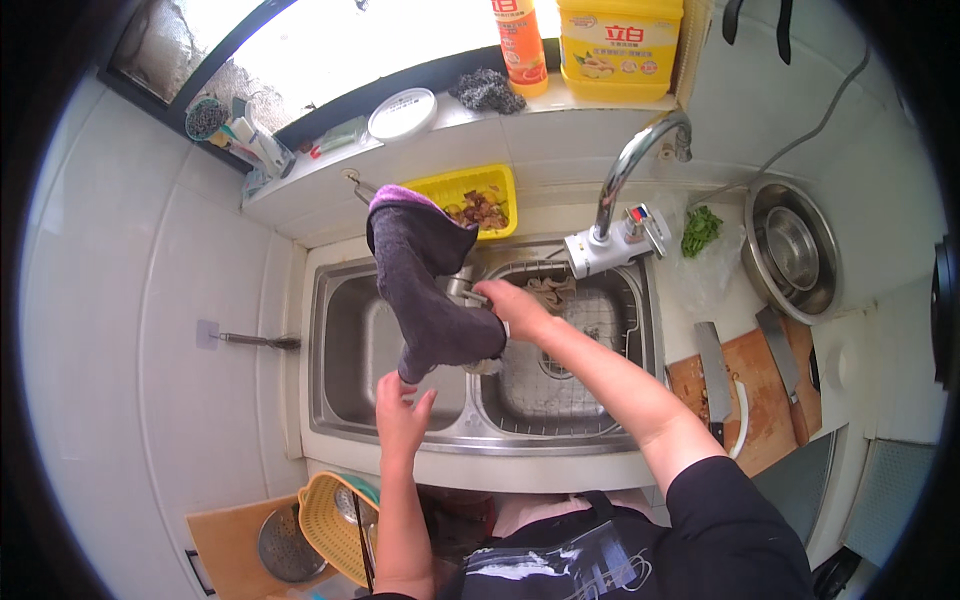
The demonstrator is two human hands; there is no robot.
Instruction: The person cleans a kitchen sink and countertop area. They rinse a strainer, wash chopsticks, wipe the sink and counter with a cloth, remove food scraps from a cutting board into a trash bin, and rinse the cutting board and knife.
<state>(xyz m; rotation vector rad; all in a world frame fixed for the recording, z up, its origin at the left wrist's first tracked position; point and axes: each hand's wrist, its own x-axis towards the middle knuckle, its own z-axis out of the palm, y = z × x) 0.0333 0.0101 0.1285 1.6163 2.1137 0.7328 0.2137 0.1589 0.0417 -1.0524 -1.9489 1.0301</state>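
Observation:
A dark grey fabric piece [435,300], shaped like a long glove or sock with a purple lining at its open top, stretches over the divider of the double steel sink [555,448]. Just under its narrow lower tip is my left hand [403,412], thumb spread away; whether its fingers pinch the tip is unclear. My right hand [517,307] reaches over the right basin beside the fabric, fingertips at a small metal lever [472,296] on a fitting partly hidden behind the fabric. A brown cloth [551,292] lies in the wire rack at the back of the right basin.
Behind the sink are a yellow basket of peelings [513,202] and a chrome faucet [619,165]. To the right are steel bowls [829,277], leafy greens [701,231] and a wooden board [757,375] with knives [712,367]. A whisk [259,341] hangs left; yellow colander [322,517] below.

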